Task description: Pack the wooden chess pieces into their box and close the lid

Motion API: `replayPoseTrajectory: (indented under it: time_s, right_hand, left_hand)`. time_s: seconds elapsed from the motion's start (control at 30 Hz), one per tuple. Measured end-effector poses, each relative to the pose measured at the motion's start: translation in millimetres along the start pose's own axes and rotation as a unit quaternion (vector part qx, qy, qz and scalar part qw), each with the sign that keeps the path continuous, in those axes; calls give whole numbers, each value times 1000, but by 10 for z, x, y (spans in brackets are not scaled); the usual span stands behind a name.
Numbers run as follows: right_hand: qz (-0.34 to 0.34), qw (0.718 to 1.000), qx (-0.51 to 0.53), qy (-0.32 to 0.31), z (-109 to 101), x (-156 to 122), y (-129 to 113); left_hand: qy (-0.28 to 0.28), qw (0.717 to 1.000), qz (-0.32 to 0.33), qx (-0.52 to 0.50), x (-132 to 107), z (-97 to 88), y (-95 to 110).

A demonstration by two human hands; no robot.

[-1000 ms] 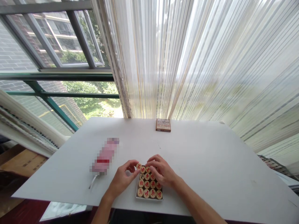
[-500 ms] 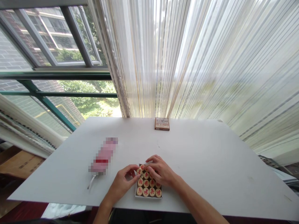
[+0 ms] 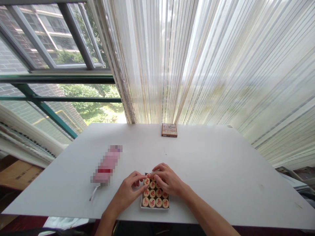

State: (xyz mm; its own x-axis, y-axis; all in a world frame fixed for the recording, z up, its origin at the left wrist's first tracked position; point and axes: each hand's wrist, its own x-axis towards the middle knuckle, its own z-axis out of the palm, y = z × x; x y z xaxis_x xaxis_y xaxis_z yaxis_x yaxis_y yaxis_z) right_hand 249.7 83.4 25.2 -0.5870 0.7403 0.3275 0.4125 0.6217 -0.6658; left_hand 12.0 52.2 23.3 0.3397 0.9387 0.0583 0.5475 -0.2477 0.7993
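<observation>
A small square tray (image 3: 154, 207) near the table's front edge holds several round wooden chess pieces (image 3: 155, 198) with red characters. My left hand (image 3: 129, 191) is at the tray's left side, thumb and forefinger pinched on one chess piece (image 3: 147, 181) at the far-left corner. My right hand (image 3: 168, 180) lies over the tray's far right part, fingers curled onto the pieces there. What is under those fingers is hidden.
The white table (image 3: 209, 170) stands against a window with a striped sheer curtain (image 3: 197, 65). A small brown box lid (image 3: 169, 130) lies at the far edge. A blurred pink object (image 3: 106, 164) with a white strap lies left of my hands.
My left hand has lowered its chess piece toward the tray's far-left corner. The right hand stays over the tray. The view has shifted slightly.
</observation>
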Motion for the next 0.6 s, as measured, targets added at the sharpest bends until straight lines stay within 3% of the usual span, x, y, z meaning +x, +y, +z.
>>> replayPoseTrajectory:
  time_s: [0.33,0.6]
  right_hand:
    - [1,1000,-3,2,10,-12,16]
    - [1,1000,2,6,-3,-10,6]
  left_hand:
    - [-49,999,-10,10,-5,-49,34]
    - [-34,999,-3,-2,-6,-51,79]
